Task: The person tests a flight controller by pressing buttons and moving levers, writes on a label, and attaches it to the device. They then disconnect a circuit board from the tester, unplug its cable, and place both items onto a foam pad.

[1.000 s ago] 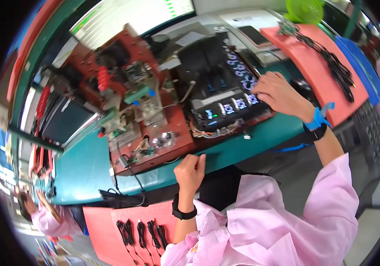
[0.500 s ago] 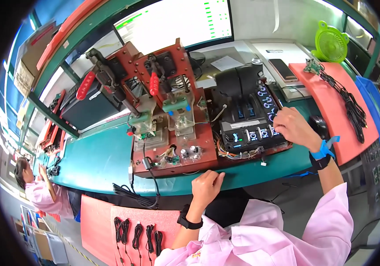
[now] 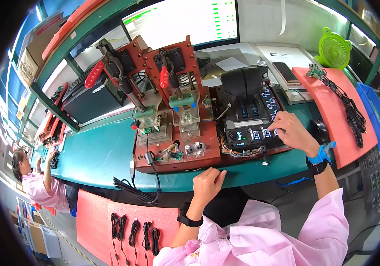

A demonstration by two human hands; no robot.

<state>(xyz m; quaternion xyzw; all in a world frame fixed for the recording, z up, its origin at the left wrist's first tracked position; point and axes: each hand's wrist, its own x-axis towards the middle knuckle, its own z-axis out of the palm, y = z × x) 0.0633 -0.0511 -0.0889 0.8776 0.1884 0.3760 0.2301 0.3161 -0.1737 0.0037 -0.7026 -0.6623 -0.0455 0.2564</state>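
A black throttle-style control unit [image 3: 246, 123], with two wide levers [image 3: 240, 82] and lit knobs and switches, sits on the red test fixture [image 3: 185, 162]. My right hand [image 3: 292, 131] reaches over the unit's right front corner, fingertips pinched at a knob [image 3: 276, 131] that they partly cover. Near the bench's front edge rests my left hand [image 3: 207, 185], fingers curled in with nothing visible in them. Left of the unit, two toggle clamps with red handles [image 3: 164, 77] press down on small green boards [image 3: 147, 113]. A black cable [image 3: 151, 166] hangs from the left clamp station.
A lit monitor [image 3: 185, 22] stands behind the fixture. To the right are a phone [image 3: 286, 73], a mouse [image 3: 318, 129], a pink foam sheet [image 3: 331, 106] with a cable bundle, and a green fan [image 3: 333, 48]. Coiled cables [image 3: 134, 232] lie on foam at lower left. A co-worker [image 3: 44, 186] sits far left.
My right hand has moved slightly along the knobs, toward the unit's front. My left hand stays by the bench edge. The whole view has shifted a little.
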